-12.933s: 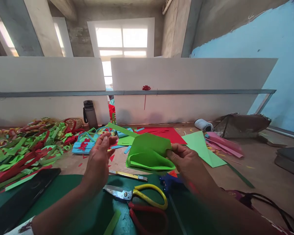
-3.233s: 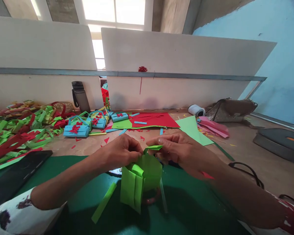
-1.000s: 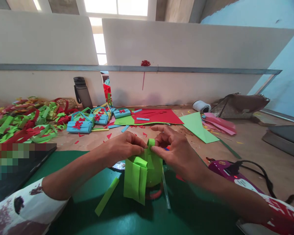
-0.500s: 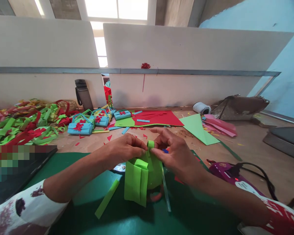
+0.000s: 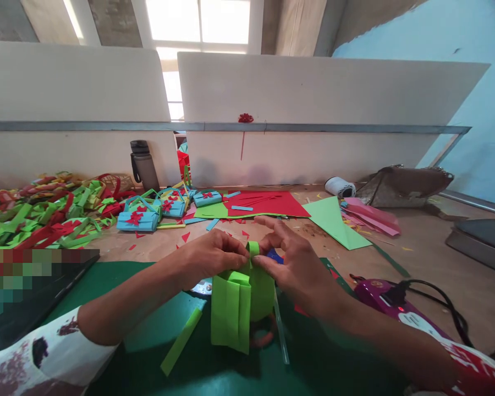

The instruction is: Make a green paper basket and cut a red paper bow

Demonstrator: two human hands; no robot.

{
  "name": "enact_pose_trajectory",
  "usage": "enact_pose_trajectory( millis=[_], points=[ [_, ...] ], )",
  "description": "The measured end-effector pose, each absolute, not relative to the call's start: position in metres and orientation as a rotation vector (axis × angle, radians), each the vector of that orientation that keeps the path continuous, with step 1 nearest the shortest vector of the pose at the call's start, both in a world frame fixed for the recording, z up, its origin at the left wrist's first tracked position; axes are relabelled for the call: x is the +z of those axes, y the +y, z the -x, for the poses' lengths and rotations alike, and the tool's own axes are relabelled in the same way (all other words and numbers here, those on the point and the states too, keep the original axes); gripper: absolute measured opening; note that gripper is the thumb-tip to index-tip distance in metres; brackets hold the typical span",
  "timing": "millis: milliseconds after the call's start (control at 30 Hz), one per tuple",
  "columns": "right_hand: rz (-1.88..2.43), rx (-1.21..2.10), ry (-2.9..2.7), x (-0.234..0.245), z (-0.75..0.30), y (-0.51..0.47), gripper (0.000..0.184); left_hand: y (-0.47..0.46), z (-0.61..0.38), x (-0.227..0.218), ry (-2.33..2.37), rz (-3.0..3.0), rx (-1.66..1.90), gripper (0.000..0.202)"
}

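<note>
A folded bright green paper piece [image 5: 236, 308] stands upright over the dark green mat [image 5: 148, 341]. My left hand [image 5: 212, 257] pinches its top edge from the left. My right hand [image 5: 291, 264] pinches a narrow green strip [image 5: 253, 248] against that same top edge, with its other fingers spread. A loose green strip [image 5: 181, 341] lies on the mat to the left. Red scissor handles [image 5: 264, 338] and a clear glue stick [image 5: 281, 335] show from behind the folded paper.
A purple glue gun [image 5: 383, 300] with a black cable lies at the right. Small blue paper bags [image 5: 138, 219] sit by a heap of red and green strips [image 5: 37, 212]. Red [image 5: 268, 203] and green sheets [image 5: 334, 220], a bottle [image 5: 143, 165] and a dark tablet [image 5: 28, 297] lie around.
Both hands stay pinched at the top of the green paper and have barely shifted. The view has tipped slightly upward.
</note>
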State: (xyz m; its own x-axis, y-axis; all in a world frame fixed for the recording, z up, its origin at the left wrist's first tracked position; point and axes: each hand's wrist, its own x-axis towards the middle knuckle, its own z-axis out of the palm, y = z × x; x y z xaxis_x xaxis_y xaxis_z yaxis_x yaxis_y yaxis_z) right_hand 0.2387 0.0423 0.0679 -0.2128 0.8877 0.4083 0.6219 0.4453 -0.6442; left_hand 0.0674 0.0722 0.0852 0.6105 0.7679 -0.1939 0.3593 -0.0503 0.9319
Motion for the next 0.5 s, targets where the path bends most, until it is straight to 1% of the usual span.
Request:
enact_pose_trajectory(
  millis=[233,500],
  points=[
    [1.218,0.450,-1.930,0.068,-0.238,0.038,0.056,0.072,-0.069,0.088,0.922,-1.587,0.466,0.003],
    [1.201,0.496,-1.983,0.073,-0.239,0.031,0.056,0.069,-0.070,0.085,0.924,-1.659,0.520,0.010]
  ],
)
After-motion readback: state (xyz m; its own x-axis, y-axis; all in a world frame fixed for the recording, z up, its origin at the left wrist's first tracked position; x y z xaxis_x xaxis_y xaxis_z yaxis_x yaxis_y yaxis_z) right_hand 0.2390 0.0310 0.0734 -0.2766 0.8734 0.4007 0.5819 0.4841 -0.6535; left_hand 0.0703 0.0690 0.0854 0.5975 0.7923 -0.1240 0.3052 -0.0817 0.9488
